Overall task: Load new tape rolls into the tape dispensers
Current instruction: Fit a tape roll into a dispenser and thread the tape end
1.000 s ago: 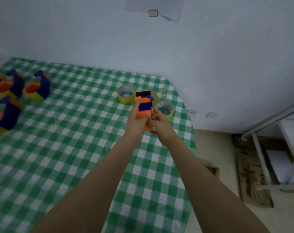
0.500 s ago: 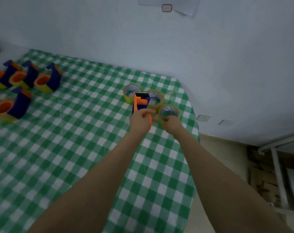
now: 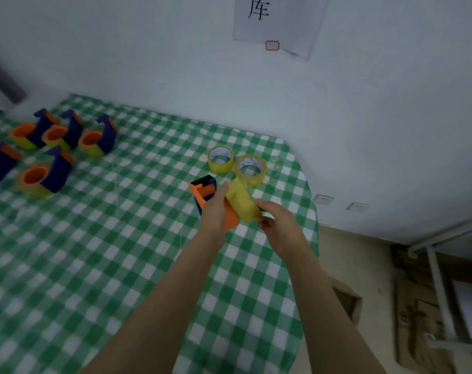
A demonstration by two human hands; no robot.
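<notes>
Tape dispenser (image 3: 204, 192), orange and blue: being held over the green-checked counter (image 3: 94, 252), the left hand (image 3: 214, 211) wrapping its fingers (image 3: 223, 189) round the body.
Yellow tape roll (image 3: 243, 203): tilting against the dispenser's right side, the right hand (image 3: 280, 225) pinching it between thumb and curled fingers.
Spare tape rolls (image 3: 221, 159): two, lying flat side by side just beyond the dispenser.
Loaded dispensers (image 3: 67, 136): sitting clustered well to the dispenser's left.
</notes>
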